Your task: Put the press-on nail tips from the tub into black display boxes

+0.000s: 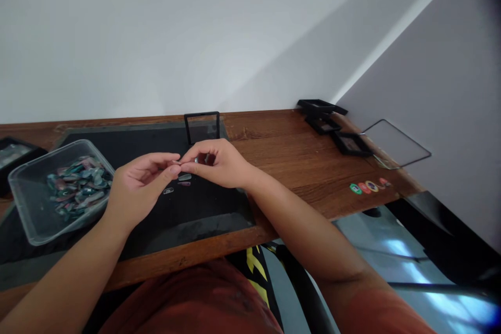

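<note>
Two hands are in use. Left hand [139, 185]: thumb and index fingertips closed on one small thin piece [177, 162]. Right hand [221, 164]: thumb and index fingertips closed on the same piece, which is mostly hidden by the fingers and sits above the black mat [156, 232]. Below the hands, at least three loose pieces [185, 177] lie on the mat. Behind the hands: one upright black frame [201, 114]. Left of the hands: one clear container [29, 214] with a heap of pieces [80, 188], too many to count. Far left: one black case [33, 154], partly cut off. Right, on the wooden table [270, 141]: at least three black frames [352, 143], four round discs [371, 186] and one thin wire-like outline [407, 136].
</note>
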`<state>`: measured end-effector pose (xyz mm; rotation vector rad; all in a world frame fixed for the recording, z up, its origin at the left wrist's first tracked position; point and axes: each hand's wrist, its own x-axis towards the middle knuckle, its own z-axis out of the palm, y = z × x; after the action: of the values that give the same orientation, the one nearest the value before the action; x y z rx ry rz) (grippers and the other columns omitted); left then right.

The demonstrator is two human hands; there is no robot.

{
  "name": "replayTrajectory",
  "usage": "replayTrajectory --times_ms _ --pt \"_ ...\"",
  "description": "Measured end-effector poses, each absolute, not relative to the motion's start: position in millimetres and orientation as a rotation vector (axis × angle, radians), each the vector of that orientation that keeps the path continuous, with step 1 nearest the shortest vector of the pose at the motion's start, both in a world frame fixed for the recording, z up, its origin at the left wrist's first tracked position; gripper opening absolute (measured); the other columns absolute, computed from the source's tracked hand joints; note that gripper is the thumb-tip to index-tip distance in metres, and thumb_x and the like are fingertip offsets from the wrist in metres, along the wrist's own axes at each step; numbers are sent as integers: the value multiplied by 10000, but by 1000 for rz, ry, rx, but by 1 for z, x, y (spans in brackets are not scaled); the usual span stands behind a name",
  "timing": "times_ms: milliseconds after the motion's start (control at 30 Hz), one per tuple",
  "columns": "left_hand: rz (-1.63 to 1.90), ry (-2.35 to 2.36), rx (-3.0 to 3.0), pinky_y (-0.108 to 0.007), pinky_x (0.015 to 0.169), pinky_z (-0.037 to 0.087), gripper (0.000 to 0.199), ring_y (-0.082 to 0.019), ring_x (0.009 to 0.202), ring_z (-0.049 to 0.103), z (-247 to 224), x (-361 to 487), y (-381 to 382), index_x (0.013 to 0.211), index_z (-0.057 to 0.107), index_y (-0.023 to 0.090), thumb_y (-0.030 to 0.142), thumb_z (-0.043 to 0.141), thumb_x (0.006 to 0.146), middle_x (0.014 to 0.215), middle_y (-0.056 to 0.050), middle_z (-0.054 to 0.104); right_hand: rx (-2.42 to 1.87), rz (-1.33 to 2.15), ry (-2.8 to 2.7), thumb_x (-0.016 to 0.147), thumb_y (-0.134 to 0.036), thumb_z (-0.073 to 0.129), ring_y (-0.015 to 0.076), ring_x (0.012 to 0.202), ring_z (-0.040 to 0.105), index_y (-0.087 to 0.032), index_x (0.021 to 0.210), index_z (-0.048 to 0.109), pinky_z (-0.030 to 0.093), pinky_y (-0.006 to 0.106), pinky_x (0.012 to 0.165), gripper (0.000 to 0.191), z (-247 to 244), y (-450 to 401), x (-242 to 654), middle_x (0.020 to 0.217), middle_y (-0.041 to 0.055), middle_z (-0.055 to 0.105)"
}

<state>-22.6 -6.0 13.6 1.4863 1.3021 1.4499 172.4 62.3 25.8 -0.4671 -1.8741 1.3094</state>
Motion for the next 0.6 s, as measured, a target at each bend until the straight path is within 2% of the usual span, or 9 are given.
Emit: replayTrajectory --times_ms 67,133,267,367,500,600 --pt "1443 1317 1522 -299 749 633 252 -146 720 712 15 -22 -7 1012 788 233 365 821 800 863 -15 776 -508 1546 -1806 798 -417 822 70 609 506 -175 881 770 371 205 518 262 27 66 175 759 -14 696" --pt "1431 1322 1565 -294 729 630 198 -153 727 712 17 -21 -8 943 793 232 376 806 808 876 -23 781 -558 1757 -1774 771 -420 839 63 576 482 -177 895 774 333 195 470 280 28 70 178 733 -28 681" --pt "1421 1253 1605 -267 694 611 141 -148 719 697 20 -17 -10 831 774 230 354 820 783 845 -14 768 -579 1861 -1821 776 -424 831 52 542 436 -171 892 775 280 191 444 284 27 73 181 701 -38 662" --pt "1379 1233 1558 -242 695 594 144 -132 708 680 21 -18 -10 826 758 224 360 805 814 811 -3 743 -532 1617 -1923 800 -428 821 53 554 437 -153 930 773 322 202 484 309 25 69 180 717 -20 669" --pt "1294 1197 1411 -212 721 568 197 -114 719 654 17 -24 -9 863 748 224 420 769 872 794 8 705 -497 993 -2003 816 -375 830 59 632 480 -191 1205 740 419 213 591 439 26 61 178 914 5 697" --pt "1256 1114 1313 -212 732 561 222 -112 745 638 16 -26 -8 865 741 219 440 760 887 852 -1 700 -393 759 -2128 890 -325 760 88 735 547 -229 1253 732 437 221 636 376 27 56 178 974 14 704"
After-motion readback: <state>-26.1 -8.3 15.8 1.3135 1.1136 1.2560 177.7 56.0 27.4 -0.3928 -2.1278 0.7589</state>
